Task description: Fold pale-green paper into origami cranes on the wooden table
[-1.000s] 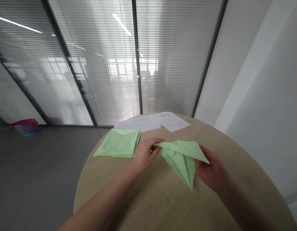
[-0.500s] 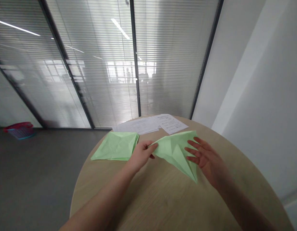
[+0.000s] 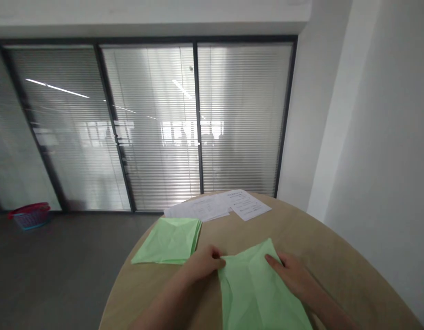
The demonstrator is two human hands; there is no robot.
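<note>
A light green, creased sheet (image 3: 255,286), paper or thin cloth, hangs between my two hands over the near part of the round table; its lower end runs out of view. My left hand (image 3: 205,263) pinches its upper left corner between thumb and fingers. On its right edge, my right hand (image 3: 294,275) grips with the thumb in front, the other fingers mostly hidden behind. To the left of my left hand lies a folded green stack (image 3: 168,240) of the same material, flat on the table with its layers showing along the right side.
Printed white sheets (image 3: 205,206) lie at the far edge of the wooden table (image 3: 301,229). A red and blue basket (image 3: 30,216) stands on the floor at far left. Glass panels with blinds (image 3: 153,160) rise behind the table, and a white wall (image 3: 380,160) borders the right.
My right hand has gone from spread fingers beside the sheet to gripping its right edge. The sheet now hangs wider and lower. The camera view has tilted up.
</note>
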